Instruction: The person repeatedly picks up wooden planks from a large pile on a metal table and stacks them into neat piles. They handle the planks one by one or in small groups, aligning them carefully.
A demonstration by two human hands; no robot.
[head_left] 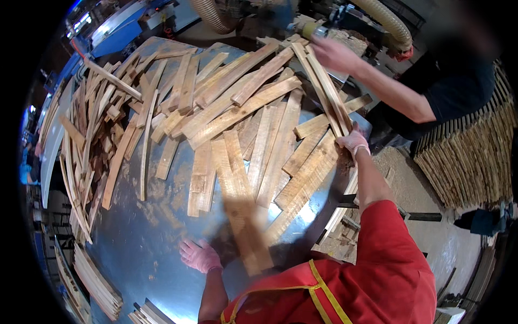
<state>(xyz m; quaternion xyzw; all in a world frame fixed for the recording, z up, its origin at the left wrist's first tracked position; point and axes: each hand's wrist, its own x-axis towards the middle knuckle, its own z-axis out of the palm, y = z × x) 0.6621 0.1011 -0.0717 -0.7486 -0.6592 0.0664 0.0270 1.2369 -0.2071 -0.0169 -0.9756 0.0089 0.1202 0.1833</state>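
- Now, on my feed, my right hand (pixel 354 141) clasps two wooden strips (pixel 330 93) by their near ends, fingers curled round them.
- The strips slant over the table's (pixel 127 251) right side, far ends near a co-worker's hand (pixel 332 54).
- My left hand (pixel 200 256): over the tabletop, fingers loosely spread.

1 table (pixel 129 248). Strips (pixel 245 112): dozens, overlapping, no exact count possible; at least 2 in the right hand (pixel 353 141). Wearer's hands: 2, counting the left hand (pixel 200 257). Nearest co-worker (pixel 456 89): 1. Ribbed hoses (pixel 388 20) up top: 2. Tall stack (pixel 467 154) at right: 1.
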